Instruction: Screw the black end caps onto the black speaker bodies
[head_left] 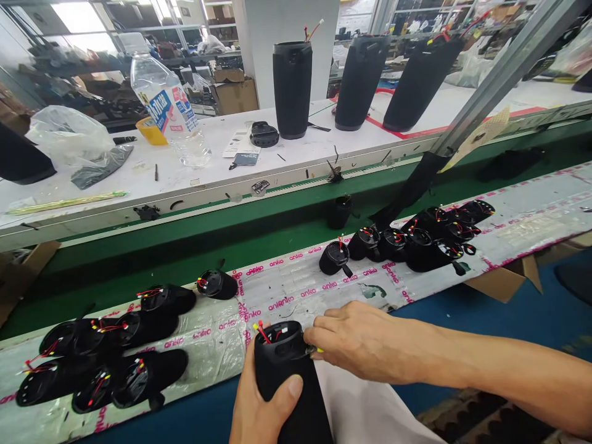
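Wrapped round a black fabric-covered cylindrical speaker body (296,385), my left hand (263,394) keeps it slightly tilted, with its open top end toward me. Red wires (263,333) with a yellow connector stick out of that top. My right hand (346,339) is closed at the right side of the rim, fingers pinched together. A small yellow bit shows below those fingers, but what they grip is mostly hidden. Similar speaker bodies (217,283) lie on the bench strip to the left, and more speaker bodies (335,256) stand in a group to the right.
The long bench strip (287,290) carries pink printed tape. Beyond a green belt (272,237) stands a white shelf (222,179) with upright speaker bodies (292,92), a plastic bottle (169,105), a tape roll (152,131) and a plastic bag (69,132). A slanted metal post (504,80) rises at right.
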A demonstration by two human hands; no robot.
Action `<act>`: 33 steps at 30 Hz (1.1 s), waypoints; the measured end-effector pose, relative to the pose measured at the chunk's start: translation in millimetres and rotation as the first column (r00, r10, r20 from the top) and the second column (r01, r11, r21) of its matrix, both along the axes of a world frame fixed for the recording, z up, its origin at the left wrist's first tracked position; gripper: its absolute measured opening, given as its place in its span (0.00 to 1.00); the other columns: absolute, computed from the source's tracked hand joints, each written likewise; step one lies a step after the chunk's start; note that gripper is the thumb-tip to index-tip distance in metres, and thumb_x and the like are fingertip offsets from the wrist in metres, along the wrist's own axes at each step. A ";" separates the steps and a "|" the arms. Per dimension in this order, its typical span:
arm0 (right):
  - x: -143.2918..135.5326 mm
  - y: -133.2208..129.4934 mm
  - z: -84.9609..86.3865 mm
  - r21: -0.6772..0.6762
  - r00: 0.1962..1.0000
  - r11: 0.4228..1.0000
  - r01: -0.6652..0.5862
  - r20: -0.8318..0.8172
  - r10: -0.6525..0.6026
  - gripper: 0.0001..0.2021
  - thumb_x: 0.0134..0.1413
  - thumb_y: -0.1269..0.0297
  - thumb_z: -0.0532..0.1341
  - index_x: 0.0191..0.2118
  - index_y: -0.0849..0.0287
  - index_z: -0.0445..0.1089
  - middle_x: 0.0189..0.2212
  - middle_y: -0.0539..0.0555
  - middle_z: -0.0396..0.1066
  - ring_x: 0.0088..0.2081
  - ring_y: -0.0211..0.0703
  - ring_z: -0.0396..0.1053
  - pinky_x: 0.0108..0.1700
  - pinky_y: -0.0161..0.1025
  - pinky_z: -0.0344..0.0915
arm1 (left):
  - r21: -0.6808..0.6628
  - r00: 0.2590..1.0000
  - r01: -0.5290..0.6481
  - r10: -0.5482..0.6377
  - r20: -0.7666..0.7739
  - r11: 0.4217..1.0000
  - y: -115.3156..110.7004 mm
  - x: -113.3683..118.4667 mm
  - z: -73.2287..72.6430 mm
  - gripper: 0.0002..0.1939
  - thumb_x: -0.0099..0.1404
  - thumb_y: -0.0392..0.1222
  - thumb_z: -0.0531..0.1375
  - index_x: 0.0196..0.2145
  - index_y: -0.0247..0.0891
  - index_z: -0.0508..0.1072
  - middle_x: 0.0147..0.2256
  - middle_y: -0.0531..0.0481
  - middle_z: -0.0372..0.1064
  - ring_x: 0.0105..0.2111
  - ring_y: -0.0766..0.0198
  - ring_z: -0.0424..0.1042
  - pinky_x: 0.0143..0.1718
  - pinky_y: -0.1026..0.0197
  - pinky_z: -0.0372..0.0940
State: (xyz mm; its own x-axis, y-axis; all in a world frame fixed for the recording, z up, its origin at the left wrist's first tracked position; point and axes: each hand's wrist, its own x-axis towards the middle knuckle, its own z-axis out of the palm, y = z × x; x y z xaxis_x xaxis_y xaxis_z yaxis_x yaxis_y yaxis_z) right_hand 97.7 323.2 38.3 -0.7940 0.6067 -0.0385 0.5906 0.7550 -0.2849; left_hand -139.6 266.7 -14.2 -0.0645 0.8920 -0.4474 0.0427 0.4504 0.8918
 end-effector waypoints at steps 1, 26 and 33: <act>-0.4 -1.4 -0.1 0.012 1.000 1.000 0.003 0.009 -0.003 0.08 0.81 0.62 0.58 0.47 0.59 0.69 0.35 0.51 0.75 0.32 0.44 0.71 0.29 0.44 0.52 | 0.008 1.000 0.003 -0.002 -0.014 1.000 -0.2 0.4 1.1 0.53 0.50 0.71 0.74 0.66 0.41 0.71 0.63 0.37 0.78 0.66 0.32 0.72 0.70 0.38 0.61; -3.4 -14.7 10.3 0.227 0.981 0.967 -0.113 0.178 0.073 0.09 0.63 0.78 0.59 0.45 0.57 0.65 0.33 0.51 0.67 0.27 0.44 0.58 0.26 0.46 0.44 | 0.128 0.983 -0.016 0.039 -0.180 0.992 -14.2 -4.7 -8.2 0.47 0.55 0.63 0.75 0.67 0.42 0.70 0.64 0.38 0.77 0.70 0.31 0.68 0.72 0.37 0.61; -5.6 -3.5 5.5 0.177 0.973 0.972 -0.154 0.197 0.118 0.06 0.68 0.75 0.59 0.46 0.58 0.67 0.33 0.51 0.69 0.27 0.45 0.62 0.25 0.46 0.45 | 0.109 0.973 -0.026 0.050 -0.227 0.994 -10.8 -4.7 -9.9 0.48 0.53 0.65 0.75 0.66 0.42 0.71 0.62 0.36 0.78 0.67 0.30 0.71 0.70 0.37 0.62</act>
